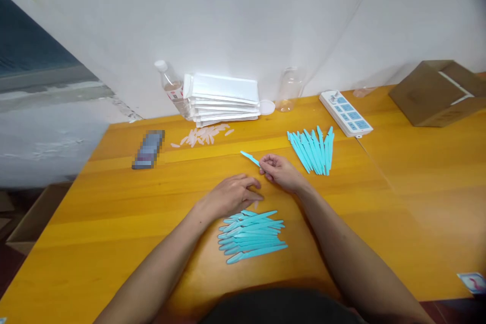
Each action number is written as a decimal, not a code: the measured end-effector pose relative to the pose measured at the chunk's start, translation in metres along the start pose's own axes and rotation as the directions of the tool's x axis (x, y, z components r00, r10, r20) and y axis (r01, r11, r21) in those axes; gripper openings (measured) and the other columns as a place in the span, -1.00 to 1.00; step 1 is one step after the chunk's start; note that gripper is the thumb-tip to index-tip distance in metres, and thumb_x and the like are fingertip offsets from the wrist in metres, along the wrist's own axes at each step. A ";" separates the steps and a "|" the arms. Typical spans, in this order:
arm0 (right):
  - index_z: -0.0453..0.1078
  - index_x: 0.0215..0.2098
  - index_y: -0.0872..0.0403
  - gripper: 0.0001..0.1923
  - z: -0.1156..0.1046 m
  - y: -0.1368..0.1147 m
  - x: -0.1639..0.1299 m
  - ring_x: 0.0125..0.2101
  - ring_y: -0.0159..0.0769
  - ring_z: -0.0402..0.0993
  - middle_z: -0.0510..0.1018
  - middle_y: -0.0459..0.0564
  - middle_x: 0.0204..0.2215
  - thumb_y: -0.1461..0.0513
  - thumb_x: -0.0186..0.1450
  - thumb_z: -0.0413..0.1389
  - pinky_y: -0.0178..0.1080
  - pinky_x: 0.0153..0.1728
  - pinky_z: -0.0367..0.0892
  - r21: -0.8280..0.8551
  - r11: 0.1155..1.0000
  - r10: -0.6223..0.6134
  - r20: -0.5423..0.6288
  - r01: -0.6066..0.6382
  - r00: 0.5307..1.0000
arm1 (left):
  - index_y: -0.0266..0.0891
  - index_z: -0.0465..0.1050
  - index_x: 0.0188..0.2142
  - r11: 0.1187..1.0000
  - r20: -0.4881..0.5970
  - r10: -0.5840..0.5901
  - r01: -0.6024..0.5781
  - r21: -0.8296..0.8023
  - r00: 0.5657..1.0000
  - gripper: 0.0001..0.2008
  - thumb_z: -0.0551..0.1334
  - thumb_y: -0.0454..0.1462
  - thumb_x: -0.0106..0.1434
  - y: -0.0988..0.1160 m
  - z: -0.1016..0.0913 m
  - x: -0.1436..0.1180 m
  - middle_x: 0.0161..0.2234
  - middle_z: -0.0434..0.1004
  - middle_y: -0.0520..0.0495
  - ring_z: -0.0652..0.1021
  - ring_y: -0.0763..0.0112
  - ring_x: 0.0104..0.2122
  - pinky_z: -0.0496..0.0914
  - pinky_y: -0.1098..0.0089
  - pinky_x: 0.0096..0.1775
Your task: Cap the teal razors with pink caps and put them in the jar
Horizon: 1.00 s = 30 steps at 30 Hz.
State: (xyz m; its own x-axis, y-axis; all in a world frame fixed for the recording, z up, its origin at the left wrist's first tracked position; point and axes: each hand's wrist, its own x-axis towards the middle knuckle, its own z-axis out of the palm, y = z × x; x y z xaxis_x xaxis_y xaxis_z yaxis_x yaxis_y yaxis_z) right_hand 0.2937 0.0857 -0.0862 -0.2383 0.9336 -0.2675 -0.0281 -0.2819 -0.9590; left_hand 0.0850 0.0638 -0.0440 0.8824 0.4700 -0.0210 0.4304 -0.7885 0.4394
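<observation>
My right hand [280,171] pinches one thin turquoise plastic stick [250,158] by its end, the stick pointing up and left above the orange table [114,212]. Just left of it, my left hand [232,195] rests knuckles up on the table, fingers curled, with a small pale piece near its fingertips; whether it grips that piece is unclear. A pile of several turquoise sticks [251,236] lies in front of my left hand, close to me. A second fanned pile of turquoise sticks [313,150] lies right of my right hand.
Several small pale pink caps [203,136] are scattered near a stack of white packets [224,99]. A plastic bottle [173,88], a clear jar [290,89], a white lid [267,107], a power strip [345,113], a cardboard box [440,92] and a blurred dark object [149,150] line the back.
</observation>
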 end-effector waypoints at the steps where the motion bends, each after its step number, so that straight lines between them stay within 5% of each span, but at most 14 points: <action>1: 0.26 -0.34 0.05 -0.62 -0.002 0.000 0.000 -0.66 -0.54 0.17 0.47 -0.17 -0.51 -0.05 0.17 0.21 -0.39 -0.64 0.00 0.007 1.000 0.002 -0.005 -0.002 1.000 | -0.07 0.61 -0.10 1.000 0.023 0.007 -0.008 0.019 1.000 -0.75 0.14 -0.28 0.41 0.001 -0.001 0.004 -0.06 0.54 -0.07 0.52 0.32 -0.06 0.36 0.35 0.02; 6: 0.28 -0.33 0.06 -0.63 -0.008 0.000 -0.001 -0.66 -0.54 0.16 0.45 -0.18 -0.52 -0.04 0.19 0.21 -0.39 -0.64 -0.01 -0.022 1.000 0.001 0.034 0.000 0.999 | -0.22 0.55 -0.12 0.984 -0.058 -0.175 0.172 -0.046 0.983 -0.76 0.09 -0.27 0.42 -0.006 -0.001 0.000 -0.18 0.56 -0.15 0.55 0.32 -0.20 0.41 0.36 -0.12; 9: 0.31 -0.31 0.08 -0.65 -0.008 -0.002 -0.001 -0.64 -0.53 0.16 0.45 -0.17 -0.51 -0.02 0.22 0.19 -0.38 -0.61 0.00 -0.065 0.998 0.004 0.073 0.001 0.997 | -0.24 0.51 0.00 0.894 -0.223 -0.385 0.301 -0.332 0.896 -0.70 0.10 -0.19 0.42 -0.021 0.002 -0.013 -0.16 0.59 -0.14 0.55 0.32 -0.22 0.40 0.37 -0.13; 13: 0.32 -0.30 0.08 -0.65 -0.008 -0.006 -0.003 -0.63 -0.52 0.15 0.43 -0.18 -0.52 -0.03 0.24 0.18 -0.38 -0.60 0.01 -0.146 0.989 0.028 0.140 -0.007 0.990 | -0.27 0.44 0.11 0.519 -0.234 -0.663 0.212 -0.828 0.711 -0.57 0.24 -0.08 0.34 -0.038 0.008 -0.026 -0.28 0.55 -0.06 0.53 0.43 -0.36 0.43 0.40 -0.23; 16: 0.33 -0.30 0.08 -0.64 -0.008 -0.009 -0.004 -0.61 -0.50 0.15 0.43 -0.18 -0.53 -0.05 0.25 0.17 -0.37 -0.58 0.02 -0.226 0.974 0.039 0.189 0.005 0.981 | -0.23 0.40 0.15 0.209 -0.158 -0.742 0.001 -0.978 0.652 -0.44 0.39 -0.11 0.20 -0.043 0.014 -0.029 -0.29 0.51 0.00 0.55 0.49 -0.38 0.47 0.41 -0.24; 19: 0.34 -0.30 0.08 -0.63 -0.005 -0.011 -0.005 -0.57 -0.48 0.19 0.44 -0.16 -0.50 -0.06 0.25 0.17 -0.36 -0.53 0.05 -0.265 0.964 0.024 0.209 0.033 0.978 | -0.24 0.44 0.03 0.049 -0.102 -0.790 -0.104 -0.993 0.604 -0.49 0.45 -0.14 0.13 -0.044 0.018 -0.029 -0.35 0.54 0.01 0.59 0.46 -0.40 0.52 0.40 -0.27; 26: 0.35 -0.30 0.09 -0.64 -0.002 -0.013 -0.007 -0.55 -0.48 0.13 0.39 -0.16 -0.50 -0.05 0.31 0.13 -0.35 -0.53 0.01 -0.253 0.966 0.003 0.230 0.057 0.973 | -0.29 0.45 -0.05 0.103 -0.158 -0.856 -0.139 -0.985 0.492 -0.59 0.39 -0.09 0.21 -0.051 0.027 -0.028 -0.25 0.67 -0.15 0.65 0.37 -0.31 0.56 0.35 -0.19; 30: 0.36 -0.30 0.09 -0.62 -0.005 -0.014 -0.006 -0.53 -0.47 0.13 0.37 -0.16 -0.49 -0.07 0.32 0.13 -0.34 -0.52 0.02 -0.230 0.972 0.004 0.237 0.052 0.971 | -0.32 0.51 0.00 0.146 -0.170 -0.833 -0.088 -0.985 0.527 -0.54 0.39 -0.07 0.21 -0.052 0.028 -0.031 -0.10 0.65 -0.24 0.64 0.28 -0.14 0.53 0.28 -0.03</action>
State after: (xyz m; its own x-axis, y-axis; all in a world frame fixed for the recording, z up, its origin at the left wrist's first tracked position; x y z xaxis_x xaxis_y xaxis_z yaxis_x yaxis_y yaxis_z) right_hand 0.2999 0.0854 -0.0722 -0.4620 0.8533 -0.2418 0.1835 -0.1748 -0.9674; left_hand 0.0409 0.0796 -0.0911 0.0742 0.9718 -0.2240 -0.2016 0.2346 0.9510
